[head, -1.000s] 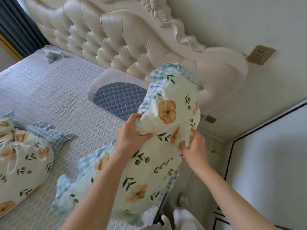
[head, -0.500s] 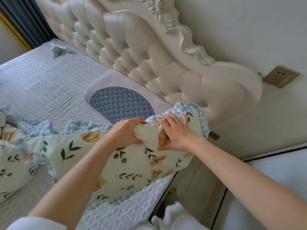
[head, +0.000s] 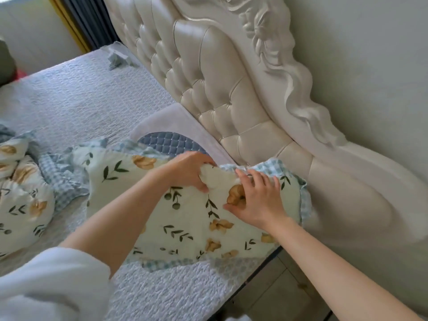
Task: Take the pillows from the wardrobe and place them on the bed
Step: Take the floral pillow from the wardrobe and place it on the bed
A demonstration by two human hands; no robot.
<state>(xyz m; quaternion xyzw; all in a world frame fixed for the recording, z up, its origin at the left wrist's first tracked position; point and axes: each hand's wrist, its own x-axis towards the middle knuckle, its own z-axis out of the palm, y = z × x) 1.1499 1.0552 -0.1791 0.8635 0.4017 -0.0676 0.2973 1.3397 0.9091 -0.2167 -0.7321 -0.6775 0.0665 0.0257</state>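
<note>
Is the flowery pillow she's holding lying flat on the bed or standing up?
Lying flat. The white floral pillow with blue checked frill spreads across the grey quilted bed, left hand gripping its top edge, right hand pressing it.

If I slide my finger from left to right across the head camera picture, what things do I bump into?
Flowery pillow lying at the left edge → left hand gripping the second flowery pillow → right hand pressing on that same pillow → carved cream headboard edge.

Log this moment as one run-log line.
left hand: gripping floral pillow | right hand: flat on it | pillow: lying on bed by headboard
</note>
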